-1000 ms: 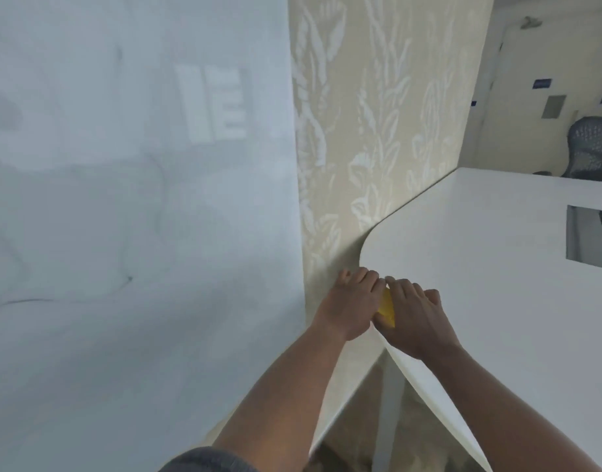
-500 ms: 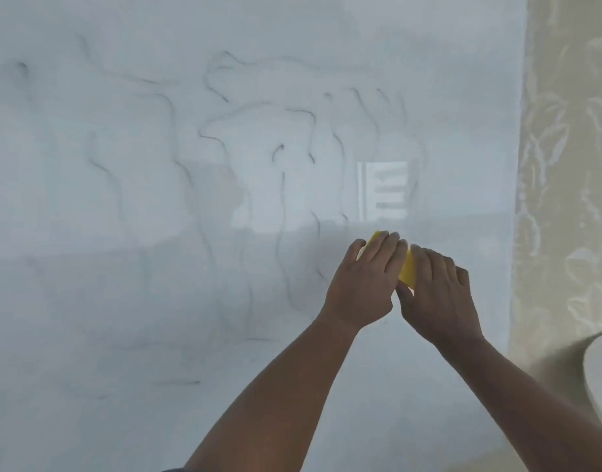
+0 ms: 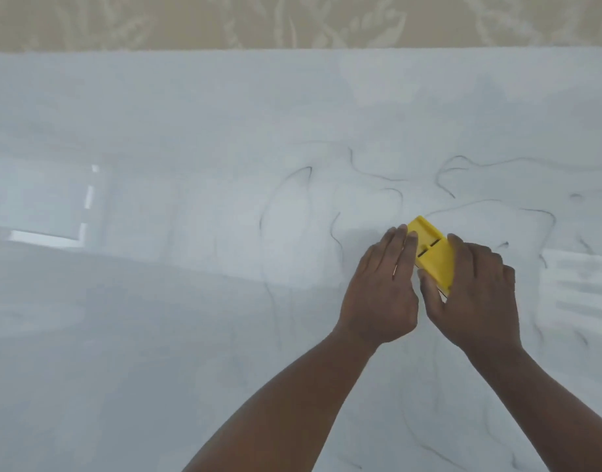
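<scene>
A yellow plastic eraser block lies flat against a glossy whiteboard that fills most of the view. My left hand holds the block's left edge, fingers stretched along it. My right hand grips its right side, thumb on the lower face and fingers curled over the edge. Thin dark smeared lines curve across the board above and around the block. The block's underside is hidden.
Beige wallpaper with a pale leaf pattern runs above the board's top edge. Bright window reflections show on the board at the left, and another reflection at the right. Faint smears continue toward the lower right.
The view has swung from the table corner onto the whiteboard. Both hands carried the yellow block onto the board and further up it, and more of the block now shows between them.
</scene>
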Tool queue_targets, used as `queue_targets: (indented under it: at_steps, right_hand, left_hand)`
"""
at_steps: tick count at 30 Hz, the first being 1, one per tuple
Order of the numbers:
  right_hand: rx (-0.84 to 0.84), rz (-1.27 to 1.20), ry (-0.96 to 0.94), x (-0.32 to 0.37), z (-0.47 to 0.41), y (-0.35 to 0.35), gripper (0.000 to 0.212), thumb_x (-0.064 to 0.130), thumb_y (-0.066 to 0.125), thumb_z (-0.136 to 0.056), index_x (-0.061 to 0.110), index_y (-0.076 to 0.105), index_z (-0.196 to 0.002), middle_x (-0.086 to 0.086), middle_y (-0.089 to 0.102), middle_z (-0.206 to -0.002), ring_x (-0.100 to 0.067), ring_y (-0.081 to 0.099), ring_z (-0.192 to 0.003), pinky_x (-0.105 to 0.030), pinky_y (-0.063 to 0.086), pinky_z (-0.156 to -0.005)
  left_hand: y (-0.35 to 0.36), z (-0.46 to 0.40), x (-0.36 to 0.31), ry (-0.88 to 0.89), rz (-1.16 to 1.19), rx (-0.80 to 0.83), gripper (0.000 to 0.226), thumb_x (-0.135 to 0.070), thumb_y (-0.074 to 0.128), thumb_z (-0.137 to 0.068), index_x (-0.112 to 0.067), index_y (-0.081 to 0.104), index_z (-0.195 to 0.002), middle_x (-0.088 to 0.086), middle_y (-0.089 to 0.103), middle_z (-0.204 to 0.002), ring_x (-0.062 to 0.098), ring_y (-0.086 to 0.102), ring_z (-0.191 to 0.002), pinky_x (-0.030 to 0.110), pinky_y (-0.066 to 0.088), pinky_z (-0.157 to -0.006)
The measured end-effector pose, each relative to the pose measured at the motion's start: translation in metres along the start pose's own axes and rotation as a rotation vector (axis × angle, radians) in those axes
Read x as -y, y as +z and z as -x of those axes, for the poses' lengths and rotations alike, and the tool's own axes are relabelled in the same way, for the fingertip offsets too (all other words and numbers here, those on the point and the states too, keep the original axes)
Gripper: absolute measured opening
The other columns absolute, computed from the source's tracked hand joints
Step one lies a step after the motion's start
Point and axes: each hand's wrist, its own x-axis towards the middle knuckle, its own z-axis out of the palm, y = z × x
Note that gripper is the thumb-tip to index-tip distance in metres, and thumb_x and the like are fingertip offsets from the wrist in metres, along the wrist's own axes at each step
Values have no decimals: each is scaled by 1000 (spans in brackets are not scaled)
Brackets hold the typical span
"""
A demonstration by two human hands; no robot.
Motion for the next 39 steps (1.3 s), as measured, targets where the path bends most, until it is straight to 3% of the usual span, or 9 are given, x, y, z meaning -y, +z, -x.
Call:
queue_targets:
  at_steps: [6,13,18,22,27,32,39]
  right_hand:
    - [-107,-68,-87,53,-29,41,54,47,51,-91,5,55,-127,-8,63,-102,-28,60,-91,-36,26,-73]
    - [13,-163,-95,127,-56,74,54,42,52,-86,2,54,-122,-14,60,-105,-35,57,-89,-42,36,-71]
    - [-28,-134,18,176,-79,100,61,41,53,-89,5,47,-138,-18,56,-112,-37,53,-92,-45,42,-72]
    - [-91,-179,101,216,-104,116,61,40,52,-88,8,45,-139,-16,53,-122,-38,51,-99,-46,43,-78]
    - [-104,-229,55,268,-125,130,61,36,57,-86,7,46,-138,-14,55,-124,-37,50,-103,-45,42,-83]
    - [-59,-242,-161,317,-104,136,60,34,62,-81,6,53,-134,-10,60,-119,-32,54,-100,-40,41,-82]
    - [-36,-214,-321,314,-43,137,57,32,63,-80,4,58,-130,-9,64,-115,-30,59,-96,-37,46,-80]
  left_hand:
    - [-27,9,72,-64,-145,-57,76,-14,54,-87,0,26,-156,18,23,-166,28,19,-156,45,26,-125]
    - [-79,36,180,-167,-261,-55,68,-28,41,-95,-1,28,-156,15,23,-166,26,18,-156,43,24,-126]
    - [-113,65,273,-175,-343,-42,68,-36,34,-99,-2,26,-157,14,22,-167,26,17,-157,44,22,-126]
    - [-130,82,334,-194,-399,-24,73,-42,33,-100,-1,21,-158,15,16,-168,25,11,-158,43,16,-128]
    - [-126,90,355,-207,-369,-10,72,-39,32,-100,-4,14,-160,13,9,-170,23,3,-159,42,11,-129]
    - [-128,92,358,-181,-350,-28,70,-34,33,-98,-4,17,-160,12,12,-170,24,7,-159,42,14,-129]
    - [-128,95,357,-172,-321,-62,69,-29,33,-95,-3,22,-158,12,17,-168,25,13,-158,45,18,-128]
